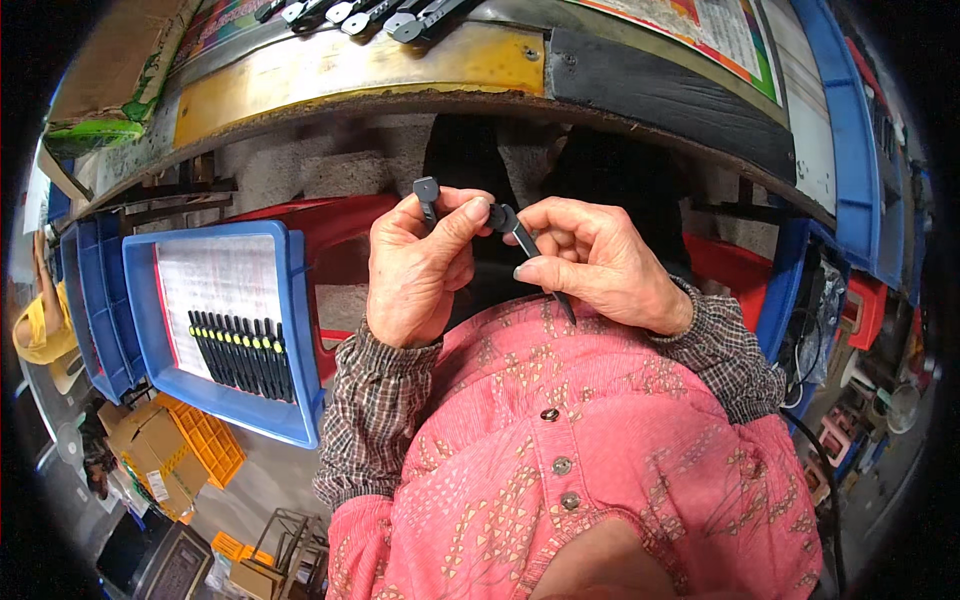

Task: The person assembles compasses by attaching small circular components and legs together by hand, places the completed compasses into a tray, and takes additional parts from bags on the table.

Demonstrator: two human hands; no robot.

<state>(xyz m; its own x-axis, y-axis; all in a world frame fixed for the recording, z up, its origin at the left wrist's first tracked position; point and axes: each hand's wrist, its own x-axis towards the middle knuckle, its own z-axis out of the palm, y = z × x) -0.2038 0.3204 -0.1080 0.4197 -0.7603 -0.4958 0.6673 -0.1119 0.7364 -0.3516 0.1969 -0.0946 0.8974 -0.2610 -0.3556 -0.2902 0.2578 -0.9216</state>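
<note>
My left hand (415, 265) pinches a small black plastic piece (427, 195) between thumb and fingers, its flat head sticking up. My right hand (600, 262) grips a long thin black plastic strip (528, 250) that runs down toward my wrist; its rounded end meets my left thumb tip. Both hands are close together in front of my chest, below the edge of a workbench (350, 75). A blue tray (300, 330) at my left holds a neat row of black strips with yellow tips (243, 352) lying on a white sheet.
Several more black pieces (360, 15) lie on the workbench top. Blue bins (855, 150) stand at the right, more blue trays (95, 300) at the far left. Red stools (330, 225), orange crates (205, 440) and cardboard boxes (150, 440) sit on the floor below.
</note>
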